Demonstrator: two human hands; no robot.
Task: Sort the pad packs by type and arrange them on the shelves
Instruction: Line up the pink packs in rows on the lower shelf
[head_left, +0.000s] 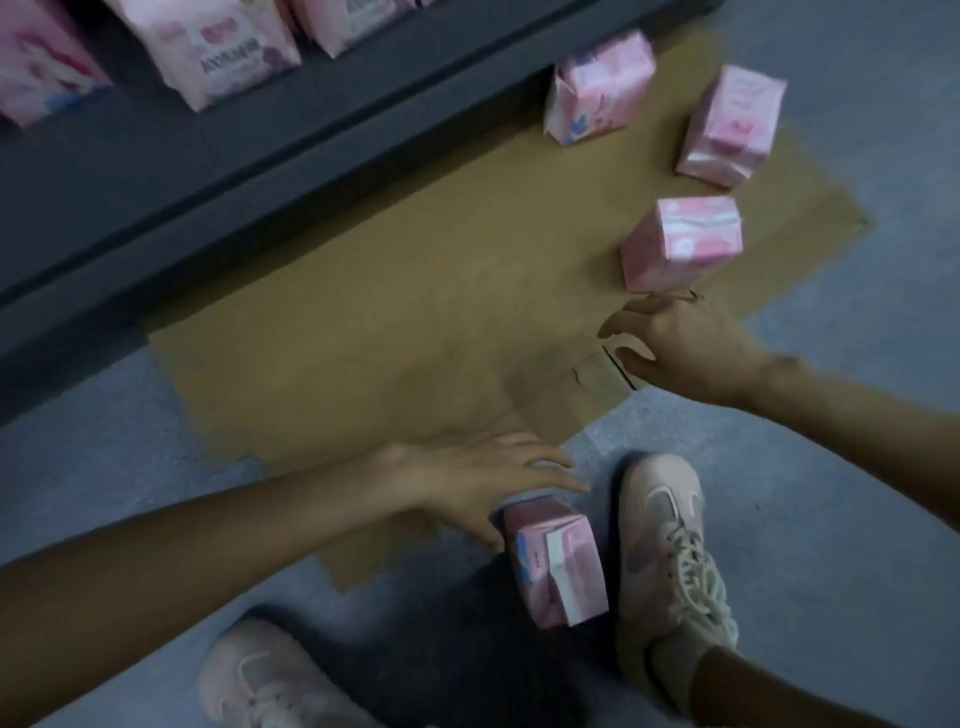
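Pink pad packs (223, 47) are standing on the dark shelf (208, 156). The left hand (483, 478) is spreading wide over a pack (556, 566) on the floor. The right hand (680, 348), fingers loosely curled and holding nothing, is touching another pack (680, 241) on the cardboard sheet (389, 322).

Shop aisle — dark shelf (218, 171) stocked with pink pad packs (218, 52), flattened cardboard (389, 312) on floor.

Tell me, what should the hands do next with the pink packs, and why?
Probably the left hand should close on the pack by the shoe: its open fingers are right over that pack. The right hand is open just below another pack, not holding it. Neither pack is on the shelf yet.
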